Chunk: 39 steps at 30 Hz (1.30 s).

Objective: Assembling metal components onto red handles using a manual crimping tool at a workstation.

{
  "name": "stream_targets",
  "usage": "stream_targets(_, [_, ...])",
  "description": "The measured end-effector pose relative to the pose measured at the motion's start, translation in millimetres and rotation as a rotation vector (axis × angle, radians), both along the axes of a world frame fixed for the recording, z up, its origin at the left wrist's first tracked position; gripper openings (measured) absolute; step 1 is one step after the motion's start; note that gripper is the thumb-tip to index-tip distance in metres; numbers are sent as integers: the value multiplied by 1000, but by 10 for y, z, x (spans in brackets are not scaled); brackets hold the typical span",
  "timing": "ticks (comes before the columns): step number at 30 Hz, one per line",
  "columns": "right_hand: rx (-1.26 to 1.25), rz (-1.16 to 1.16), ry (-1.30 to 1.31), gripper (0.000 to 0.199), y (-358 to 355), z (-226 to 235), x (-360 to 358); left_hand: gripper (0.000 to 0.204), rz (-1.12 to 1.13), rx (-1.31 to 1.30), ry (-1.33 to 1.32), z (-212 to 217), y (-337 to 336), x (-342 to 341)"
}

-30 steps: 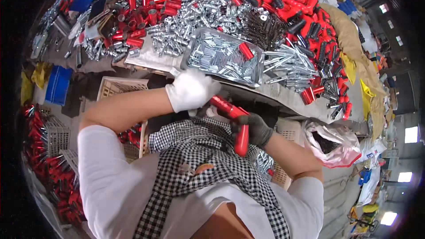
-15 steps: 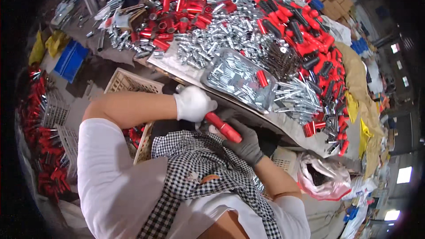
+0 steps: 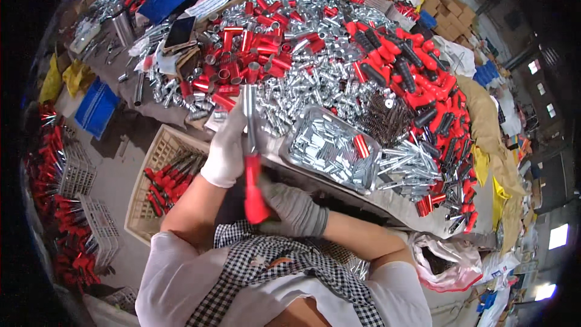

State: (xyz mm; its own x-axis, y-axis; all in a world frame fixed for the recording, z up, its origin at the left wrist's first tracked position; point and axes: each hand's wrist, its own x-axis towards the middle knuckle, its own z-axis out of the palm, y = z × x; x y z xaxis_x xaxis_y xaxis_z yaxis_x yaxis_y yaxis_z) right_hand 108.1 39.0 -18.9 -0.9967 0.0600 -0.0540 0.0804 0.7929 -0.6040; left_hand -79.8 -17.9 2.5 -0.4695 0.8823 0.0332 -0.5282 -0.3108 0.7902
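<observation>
My left hand [image 3: 225,148], in a white glove, grips the upper part of a tool [image 3: 250,163] that has a red handle and a silver metal shaft pointing up. Below it my right hand [image 3: 290,206], in a grey glove, holds the red handle end. Both hands are close to my chest, at the near edge of the workbench [image 3: 393,203]. Just right of the hands lies a metal tray [image 3: 331,148] full of small silver sleeves with one red piece among them.
The bench is heaped with silver tubes [image 3: 315,54], red caps [image 3: 242,42] and red-and-black handles [image 3: 417,79]. A beige crate [image 3: 158,169] with finished red tools stands lower left. White baskets [image 3: 75,175] of red tools and a blue bin [image 3: 97,108] lie further left. A plastic bag [image 3: 445,260] hangs right.
The tool has swung from lying across my lap to standing upright, shaft up. My left hand has slid up onto it and my right hand now holds the handle's bottom.
</observation>
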Motion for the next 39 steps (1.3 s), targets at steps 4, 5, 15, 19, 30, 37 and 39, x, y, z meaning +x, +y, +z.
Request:
stream_targets(4, [-64,-199,-5,50,857,337,-230,45,-193,-95,344,-31,-103,-75])
stream_targets(5, [33,-528,-86,44,1073,466,-351,36,-386,-84,259,-58,-136,-103])
stream_targets(15, [602,-739,-232,47,2248,154,-981,26,-643,-191,322,-73,-75,59])
stream_targets(19, [272,-495,262,29,1731,627,-556,29,-677,-260,322,182,-120,87])
stream_targets(30, [560,286,130,38,775,978,-41,36,-417,197,873,-251,6,363])
stream_targets(37, [174,131,227,62,829,937,-165,35,-550,34,833,26,111,201])
stream_targets(39, [94,96,101,83,1269,924,-236,37,-557,-187,882,-19,50,169])
